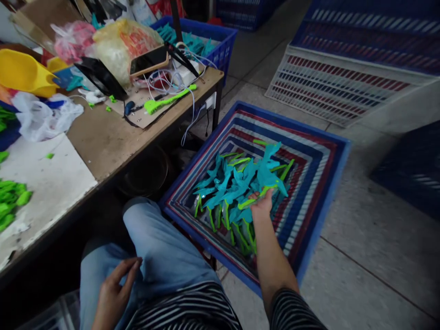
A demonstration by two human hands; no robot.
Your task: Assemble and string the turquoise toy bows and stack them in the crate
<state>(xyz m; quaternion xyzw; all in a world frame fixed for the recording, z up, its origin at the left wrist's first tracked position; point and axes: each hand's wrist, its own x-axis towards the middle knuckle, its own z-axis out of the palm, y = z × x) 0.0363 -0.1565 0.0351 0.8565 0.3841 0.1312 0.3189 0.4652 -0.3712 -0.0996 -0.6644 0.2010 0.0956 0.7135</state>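
My right hand (261,202) reaches into a blue-rimmed crate (311,215) lined with red, white and blue stripes. Its fingers are closed round the green strip of a teal-and-green plastic piece (266,176), shaped somewhat like a winged toy figure. Under and beside that piece lies a heap of similar teal-and-green pieces (223,183), pointing various ways. Over my lap, my left hand (115,288) hangs near my jeans, thumb against the curled fingers, with nothing visible in it.
On the worktable (99,146) to the left lie green parts (12,201), a phone (149,62), a long green piece (170,100), plastic bags (44,114) and cables. A blue crate (223,50) of teal parts stands behind it. Stacked crates (343,82) are on the right.
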